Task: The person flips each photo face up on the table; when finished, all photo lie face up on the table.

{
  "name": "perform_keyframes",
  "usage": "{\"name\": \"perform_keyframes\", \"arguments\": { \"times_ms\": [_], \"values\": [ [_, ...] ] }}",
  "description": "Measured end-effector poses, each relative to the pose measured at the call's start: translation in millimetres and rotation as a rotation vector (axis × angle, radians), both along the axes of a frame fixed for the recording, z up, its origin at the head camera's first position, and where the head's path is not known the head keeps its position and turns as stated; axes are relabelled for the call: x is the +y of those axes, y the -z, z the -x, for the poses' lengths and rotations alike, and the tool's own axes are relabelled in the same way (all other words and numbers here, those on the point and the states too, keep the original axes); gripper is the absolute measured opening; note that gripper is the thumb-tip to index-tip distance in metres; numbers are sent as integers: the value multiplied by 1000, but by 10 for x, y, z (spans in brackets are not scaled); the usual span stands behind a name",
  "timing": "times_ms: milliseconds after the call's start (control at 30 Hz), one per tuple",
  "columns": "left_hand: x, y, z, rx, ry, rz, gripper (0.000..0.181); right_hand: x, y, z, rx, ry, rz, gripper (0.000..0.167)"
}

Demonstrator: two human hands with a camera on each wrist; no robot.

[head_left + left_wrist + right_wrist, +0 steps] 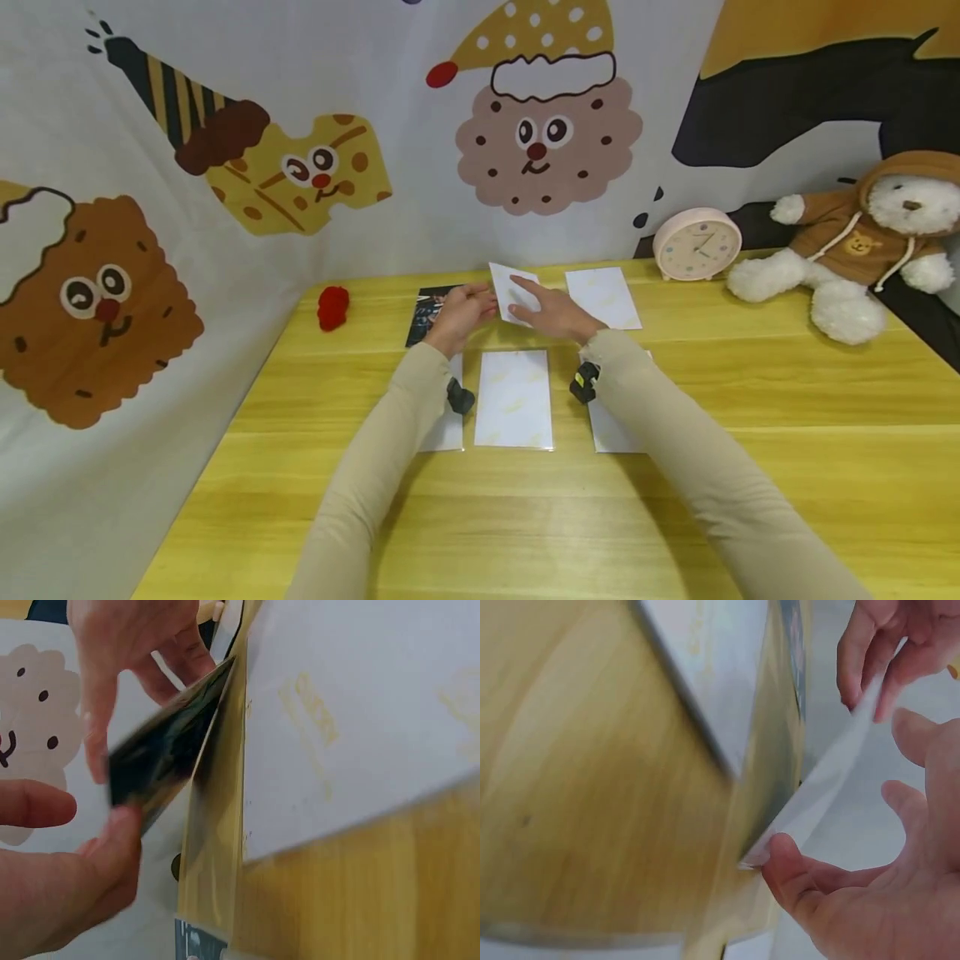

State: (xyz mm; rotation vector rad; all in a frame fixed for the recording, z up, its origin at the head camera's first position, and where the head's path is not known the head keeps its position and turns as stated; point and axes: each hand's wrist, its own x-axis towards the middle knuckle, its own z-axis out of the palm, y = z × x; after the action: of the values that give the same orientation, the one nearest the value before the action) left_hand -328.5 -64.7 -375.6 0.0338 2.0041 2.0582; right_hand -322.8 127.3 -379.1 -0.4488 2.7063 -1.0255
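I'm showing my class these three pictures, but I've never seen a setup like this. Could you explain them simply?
There is no robot here: a person works with two bare hands. The wide picture comes from a camera on the head; the other two come from cameras on the left and right wrists.

On the wooden table lie four white cards, two partly hidden by sleeves, and one dark picture card. Around them are a fuzzy red object, a pink clock and a teddy bear.

The left hand pinches a tilted card, and the right hand touches it. It is white on one side; the left-wrist picture shows a dark side.
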Motion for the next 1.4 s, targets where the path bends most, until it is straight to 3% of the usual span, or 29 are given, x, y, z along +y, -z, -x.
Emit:
{"name": "perform_keyframes", "arguments": {
  "times_ms": [200,333,467,567,733,833,900,1033,1133,1300,1400],
  "values": [
    [28,-4,-23,23,33,-2,48,-74,-50,10,-60,-12,-3,65],
    [30,-7,-39,12,75,-63,49,-80,-76,18,-98,-2,44,63],
    [26,6,-33,23,144,-115,52,-66,-96,10,-98,14,148,62],
    [30,9,-23,60,193,-90,52,-54,-111,10,-91,16,272,61],
    [54,-22,-24,142,227,27,53,-36,-179,26,-60,2,487,60],
    [88,-61,-37,187,223,103,54,-29,-228,23,-42,17,550,59],
    [116,-82,-43,241,213,199,54,-26,-245,22,-30,28,550,60],
    [163,-119,-67,394,188,482,55,-24,-229,34,5,64,501,62],
    [168,-127,-79,459,170,638,54,-17,-192,48,18,110,490,64],
    [86,-103,-64,412,115,731,54,38,-134,69,12,163,525,65],
    [-2,-81,-36,313,70,672,56,92,-119,75,-2,188,555,65]
  ]
}}
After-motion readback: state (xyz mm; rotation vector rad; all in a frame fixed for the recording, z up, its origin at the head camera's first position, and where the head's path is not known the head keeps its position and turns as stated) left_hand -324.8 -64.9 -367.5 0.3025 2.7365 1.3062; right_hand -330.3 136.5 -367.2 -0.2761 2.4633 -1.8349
